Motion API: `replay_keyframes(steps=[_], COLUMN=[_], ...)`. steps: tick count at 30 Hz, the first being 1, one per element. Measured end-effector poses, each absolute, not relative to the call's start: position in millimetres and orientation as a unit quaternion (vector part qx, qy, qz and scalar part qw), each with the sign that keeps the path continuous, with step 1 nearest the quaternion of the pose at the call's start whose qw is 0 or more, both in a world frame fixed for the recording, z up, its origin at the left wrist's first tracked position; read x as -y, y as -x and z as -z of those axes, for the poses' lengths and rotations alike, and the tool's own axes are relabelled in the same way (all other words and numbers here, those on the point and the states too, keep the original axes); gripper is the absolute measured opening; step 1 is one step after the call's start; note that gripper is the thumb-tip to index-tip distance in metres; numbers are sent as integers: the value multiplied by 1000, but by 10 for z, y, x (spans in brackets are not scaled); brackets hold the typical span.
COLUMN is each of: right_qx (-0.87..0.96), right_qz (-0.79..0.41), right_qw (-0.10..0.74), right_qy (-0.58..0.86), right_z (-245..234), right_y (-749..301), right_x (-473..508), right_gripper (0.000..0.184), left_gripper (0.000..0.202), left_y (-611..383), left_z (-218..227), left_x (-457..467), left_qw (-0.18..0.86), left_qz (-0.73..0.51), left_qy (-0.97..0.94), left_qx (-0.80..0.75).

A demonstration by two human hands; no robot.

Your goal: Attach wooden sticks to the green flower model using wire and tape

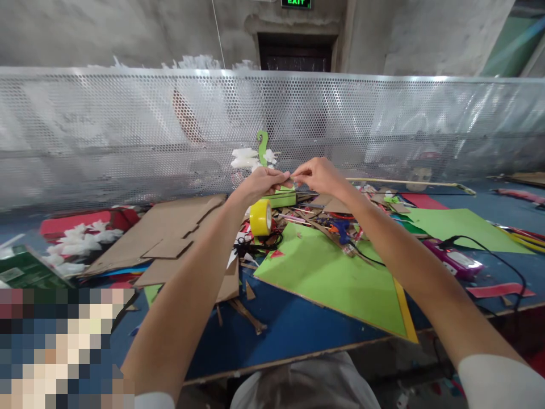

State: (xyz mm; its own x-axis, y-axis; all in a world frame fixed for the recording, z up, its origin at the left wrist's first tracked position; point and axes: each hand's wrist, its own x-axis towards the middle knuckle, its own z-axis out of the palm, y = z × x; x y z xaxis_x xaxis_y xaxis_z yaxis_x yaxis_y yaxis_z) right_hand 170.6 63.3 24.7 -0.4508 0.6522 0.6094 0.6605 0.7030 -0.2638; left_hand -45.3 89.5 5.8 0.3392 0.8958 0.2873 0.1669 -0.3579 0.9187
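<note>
Above the cluttered table my left hand (267, 180) and my right hand (318, 174) meet, thumbs and fingers pinched close together. What they pinch is too small to make out. A thin pale stick (400, 182) runs off to the right from behind my right hand; whether it is held cannot be told. Just below my left hand stands a yellow roll of tape (256, 218). Behind the hands are a curved green cutout (263, 149) and white tufts (244, 159). A blue glue gun (341, 230) lies below my right hand, near a large green sheet (336, 284).
Cardboard pieces (170, 230) are stacked at the left, beside a red object (68, 225) and white crumpled bits (83, 241). Toward the right lie a purple device (453, 259) with a black cord and another green sheet (468, 224). A perforated metal panel (128, 125) stands along the back.
</note>
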Motion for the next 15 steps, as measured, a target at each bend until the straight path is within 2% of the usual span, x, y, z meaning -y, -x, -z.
replay_keyframes(steps=[15], right_qx=[858], right_qz=[-4], right_qw=[328], right_qy=[396], right_z=[-279], right_y=[-1728], right_x=[-616], right_gripper=[25], left_gripper=[39], left_y=[447], left_z=[-31], left_x=[-884], left_qw=[341], left_qz=[-408], left_qy=[-770], left_qx=[-352])
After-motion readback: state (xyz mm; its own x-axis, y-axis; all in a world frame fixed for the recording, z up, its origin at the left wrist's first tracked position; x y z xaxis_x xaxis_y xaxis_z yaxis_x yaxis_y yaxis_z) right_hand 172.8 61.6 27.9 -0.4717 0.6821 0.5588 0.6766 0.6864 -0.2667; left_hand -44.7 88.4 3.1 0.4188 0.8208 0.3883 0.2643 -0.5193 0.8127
